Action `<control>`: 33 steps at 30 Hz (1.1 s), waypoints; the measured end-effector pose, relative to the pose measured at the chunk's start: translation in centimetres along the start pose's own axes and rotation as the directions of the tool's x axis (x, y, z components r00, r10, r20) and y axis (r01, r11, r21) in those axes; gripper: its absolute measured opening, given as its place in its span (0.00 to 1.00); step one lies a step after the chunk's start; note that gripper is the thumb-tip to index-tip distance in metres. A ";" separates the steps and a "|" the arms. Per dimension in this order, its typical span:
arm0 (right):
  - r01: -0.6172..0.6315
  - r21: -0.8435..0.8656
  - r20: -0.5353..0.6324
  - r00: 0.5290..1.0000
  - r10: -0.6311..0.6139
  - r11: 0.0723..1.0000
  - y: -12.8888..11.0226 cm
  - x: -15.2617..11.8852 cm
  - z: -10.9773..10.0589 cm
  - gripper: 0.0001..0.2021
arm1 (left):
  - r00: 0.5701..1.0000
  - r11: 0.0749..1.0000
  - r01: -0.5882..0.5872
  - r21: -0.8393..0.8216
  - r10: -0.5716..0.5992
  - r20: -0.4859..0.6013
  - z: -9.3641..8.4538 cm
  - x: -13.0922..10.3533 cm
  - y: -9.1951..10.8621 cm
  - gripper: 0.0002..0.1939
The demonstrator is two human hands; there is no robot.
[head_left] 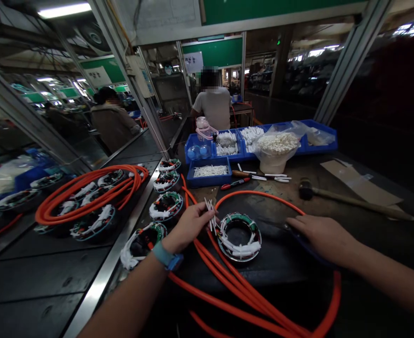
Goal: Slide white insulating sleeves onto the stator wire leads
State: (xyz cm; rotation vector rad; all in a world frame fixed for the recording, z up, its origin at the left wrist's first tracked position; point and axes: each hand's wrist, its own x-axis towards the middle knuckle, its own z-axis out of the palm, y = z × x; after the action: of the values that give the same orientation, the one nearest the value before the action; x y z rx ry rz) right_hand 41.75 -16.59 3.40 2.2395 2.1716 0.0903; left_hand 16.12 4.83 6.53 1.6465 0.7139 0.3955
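Note:
My left hand (192, 225) pinches a small bunch of thin white tubes (210, 217) between thumb and fingers. Just right of it, a motor stator (240, 251) lies on the dark bench, its ring wrapped with white sleeving and green and orange wires. My right hand (324, 237) is closed on something dark blue (310, 245), mostly covered by the palm; its kind does not show. Thick orange cable (228, 267) loops behind the stator, under my left wrist and toward the front right.
More stators (166, 206) line the bench's left edge. An orange cable coil (51, 209) rests over others on the conveyor. Behind stand a blue tray of white tubes (211, 172), blue bins (242, 149), a bag of white pieces (277, 145), a red marker (235, 183) and a hammer (305, 189).

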 end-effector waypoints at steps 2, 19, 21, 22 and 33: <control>0.037 -0.021 0.024 0.999 -0.036 0.999 -0.8 0.1 -0.4 0.16 | 0.999 0.999 -0.017 0.050 0.015 0.036 -0.1 0.6 0.3 0.19; 0.262 -0.243 -0.029 0.961 -0.277 0.934 -6.5 3.7 -1.1 0.13 | 0.999 0.999 -0.022 0.038 0.024 -0.047 1.2 -0.8 0.1 0.12; 0.258 -0.265 -0.074 0.955 -0.286 0.929 -6.4 3.5 -0.6 0.13 | 0.996 0.999 -0.026 0.035 0.029 -0.084 1.3 -0.7 0.0 0.11; 0.257 -0.269 -0.094 0.952 -0.291 0.928 -6.5 3.4 -0.4 0.12 | 0.995 0.999 -0.025 0.031 0.028 -0.101 1.3 -0.7 -0.1 0.11; -0.166 -0.004 -0.013 0.986 0.166 0.986 0.3 2.3 -0.7 0.19 | 0.889 0.943 -0.201 0.265 0.289 -0.355 -1.9 1.9 0.7 0.12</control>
State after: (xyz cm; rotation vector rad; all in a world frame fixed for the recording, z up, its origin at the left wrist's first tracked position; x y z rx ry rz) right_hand 42.12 -14.36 4.15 2.4199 1.9839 0.1131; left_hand 16.56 7.42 7.36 1.9021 0.8692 0.8740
